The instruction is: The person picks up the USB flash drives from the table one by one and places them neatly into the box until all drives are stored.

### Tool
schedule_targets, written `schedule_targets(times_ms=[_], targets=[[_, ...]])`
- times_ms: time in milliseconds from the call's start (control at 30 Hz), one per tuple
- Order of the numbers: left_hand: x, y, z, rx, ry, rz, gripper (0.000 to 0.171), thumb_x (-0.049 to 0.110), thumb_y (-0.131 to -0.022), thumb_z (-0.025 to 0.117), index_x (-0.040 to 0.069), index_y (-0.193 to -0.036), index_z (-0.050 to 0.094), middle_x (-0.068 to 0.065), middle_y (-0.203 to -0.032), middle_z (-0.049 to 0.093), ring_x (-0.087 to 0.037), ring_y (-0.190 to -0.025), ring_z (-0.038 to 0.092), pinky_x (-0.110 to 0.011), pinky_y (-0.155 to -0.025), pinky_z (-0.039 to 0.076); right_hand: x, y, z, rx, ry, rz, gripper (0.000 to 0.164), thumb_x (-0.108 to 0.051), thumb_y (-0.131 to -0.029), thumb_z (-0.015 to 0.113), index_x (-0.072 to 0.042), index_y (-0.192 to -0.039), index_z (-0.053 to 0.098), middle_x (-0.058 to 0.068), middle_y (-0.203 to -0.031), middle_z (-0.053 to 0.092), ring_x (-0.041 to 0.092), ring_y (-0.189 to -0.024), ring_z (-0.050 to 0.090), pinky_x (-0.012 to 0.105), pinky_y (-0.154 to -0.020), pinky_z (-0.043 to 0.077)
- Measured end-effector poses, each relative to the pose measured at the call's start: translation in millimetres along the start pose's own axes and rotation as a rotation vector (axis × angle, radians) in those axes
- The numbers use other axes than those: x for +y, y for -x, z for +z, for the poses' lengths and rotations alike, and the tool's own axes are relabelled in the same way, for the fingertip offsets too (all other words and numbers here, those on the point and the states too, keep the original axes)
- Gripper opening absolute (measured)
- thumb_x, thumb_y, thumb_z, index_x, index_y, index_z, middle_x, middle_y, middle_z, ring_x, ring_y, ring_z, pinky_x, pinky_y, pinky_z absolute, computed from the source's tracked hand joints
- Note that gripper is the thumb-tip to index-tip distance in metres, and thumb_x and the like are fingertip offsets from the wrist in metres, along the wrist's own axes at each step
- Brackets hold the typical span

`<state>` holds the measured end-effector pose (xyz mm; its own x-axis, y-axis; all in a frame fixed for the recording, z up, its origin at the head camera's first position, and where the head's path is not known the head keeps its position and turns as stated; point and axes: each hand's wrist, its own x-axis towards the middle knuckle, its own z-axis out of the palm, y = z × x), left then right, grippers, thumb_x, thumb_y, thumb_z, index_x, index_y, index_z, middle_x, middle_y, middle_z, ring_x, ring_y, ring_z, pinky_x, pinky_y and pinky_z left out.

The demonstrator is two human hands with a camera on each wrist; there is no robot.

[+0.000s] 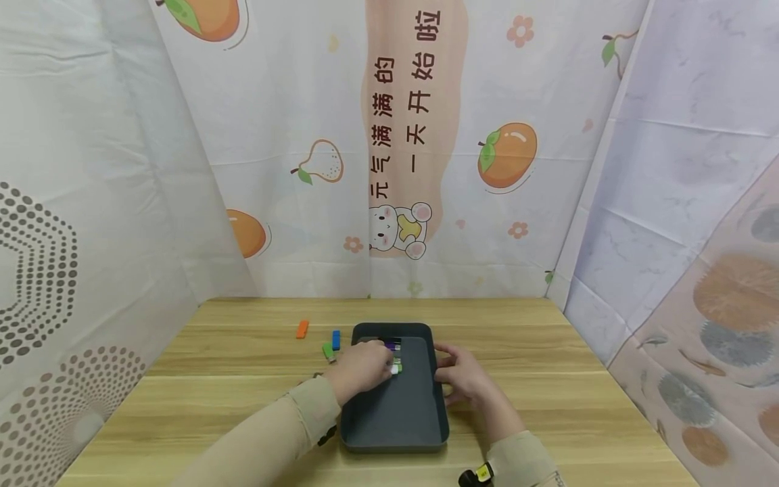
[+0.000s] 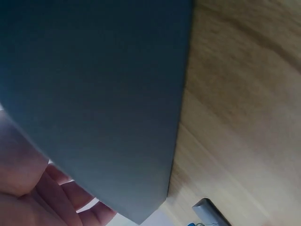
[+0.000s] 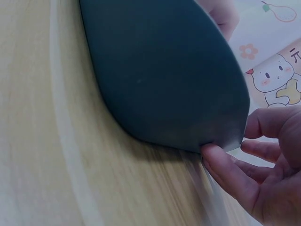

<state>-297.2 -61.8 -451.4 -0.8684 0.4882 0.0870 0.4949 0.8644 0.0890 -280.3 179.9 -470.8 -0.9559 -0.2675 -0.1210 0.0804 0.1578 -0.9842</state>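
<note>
A dark grey tray (image 1: 398, 409) stands on the wooden table with a column of small USB sticks (image 1: 393, 346) inside, toward its upper left. My left hand (image 1: 364, 368) reaches over the tray's left wall, fingers curled down, with a white USB stick (image 1: 394, 370) at the fingertips. In the left wrist view the tray wall hides the tips of the left hand's fingers (image 2: 61, 193). My right hand (image 1: 465, 375) rests against the tray's right side, fingers spread and touching the outer wall. The right wrist view shows the right thumb (image 3: 223, 162) at the wall's lower edge.
Left of the tray lie an orange stick (image 1: 302, 329), a blue stick (image 1: 336, 339) and a green USB stick (image 1: 328, 352). A dark grey stick (image 2: 210, 213) lies beside the tray in the left wrist view. A printed curtain (image 1: 316, 223) hangs behind the table.
</note>
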Motion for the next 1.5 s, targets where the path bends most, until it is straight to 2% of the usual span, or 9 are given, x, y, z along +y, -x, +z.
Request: schedule_targets(times_ms=[367, 700, 1000, 1167, 1267, 1400, 1500], targets=[[1.3, 0.9, 6.9, -0.006, -0.026, 0.048, 0.007, 0.024, -0.089, 0.079, 0.018, -0.09, 0.076, 0.003, -0.085, 0.062, -0.011, -0.07, 0.054, -0.032, -0.066, 0.053, 0, 1, 2, 0.013, 0.012, 0.001, 0.076, 0.013, -0.084, 0.06, 0.0, -0.155, 0.036, 0.033, -0.126, 0.054, 0.036, -0.094, 0.067, 0.052, -0.056, 0.058], [3.6, 0.9, 7.8, 0.023, -0.064, 0.082, 0.007, 0.024, -0.089, 0.08, 0.018, -0.088, 0.076, 0.004, -0.083, 0.063, -0.011, -0.071, 0.055, -0.032, -0.065, 0.051, 1, 0, 1, 0.007, 0.009, 0.003, 0.076, 0.013, -0.084, 0.06, 0.0, -0.155, 0.035, 0.033, -0.126, 0.053, 0.036, -0.094, 0.067, 0.051, -0.057, 0.059], [3.9, -1.7, 9.5, -0.005, -0.048, 0.06, 0.009, 0.025, -0.088, 0.081, 0.018, -0.088, 0.075, 0.004, -0.08, 0.062, -0.01, -0.067, 0.052, -0.031, -0.06, 0.05, 0, 0, 1, 0.007, 0.021, 0.003, 0.077, 0.012, -0.084, 0.061, 0.0, -0.155, 0.035, 0.032, -0.126, 0.055, 0.035, -0.094, 0.067, 0.051, -0.058, 0.059], [2.4, 1.8, 2.3, 0.008, -0.04, 0.052, 0.013, 0.029, -0.089, 0.081, 0.017, -0.093, 0.077, 0.003, -0.085, 0.064, -0.011, -0.072, 0.055, -0.033, -0.062, 0.051, 0, 0, 2, 0.011, 0.021, 0.004, 0.076, 0.013, -0.084, 0.06, -0.001, -0.155, 0.036, 0.032, -0.125, 0.055, 0.035, -0.093, 0.067, 0.052, -0.057, 0.059], [-0.8, 3.2, -4.7, 0.031, -0.014, 0.04, 0.02, 0.033, -0.089, 0.08, 0.016, -0.101, 0.079, 0.002, -0.09, 0.065, -0.012, -0.075, 0.058, -0.034, -0.064, 0.053, -1, 1, 2, 0.013, 0.021, 0.001, 0.076, 0.013, -0.084, 0.06, -0.001, -0.155, 0.037, 0.032, -0.125, 0.055, 0.035, -0.092, 0.067, 0.052, -0.056, 0.058], [-6.8, 3.7, -17.2, 0.071, 0.023, 0.025, 0.028, 0.036, -0.09, 0.078, 0.014, -0.108, 0.078, 0.002, -0.096, 0.066, -0.013, -0.079, 0.061, -0.034, -0.066, 0.054, 0, 1, 2, 0.023, 0.024, 0.001, 0.076, 0.013, -0.083, 0.061, -0.001, -0.154, 0.038, 0.031, -0.123, 0.056, 0.034, -0.091, 0.067, 0.051, -0.054, 0.058], [-11.2, 3.7, -27.9, 0.122, 0.041, 0.026, 0.028, 0.037, -0.091, 0.077, 0.013, -0.106, 0.077, 0.0, -0.095, 0.067, -0.015, -0.08, 0.063, -0.036, -0.066, 0.054, 1, 0, 2, 0.03, 0.025, 0.002, 0.076, 0.013, -0.082, 0.061, -0.002, -0.154, 0.039, 0.031, -0.123, 0.056, 0.034, -0.09, 0.066, 0.051, -0.053, 0.058]])
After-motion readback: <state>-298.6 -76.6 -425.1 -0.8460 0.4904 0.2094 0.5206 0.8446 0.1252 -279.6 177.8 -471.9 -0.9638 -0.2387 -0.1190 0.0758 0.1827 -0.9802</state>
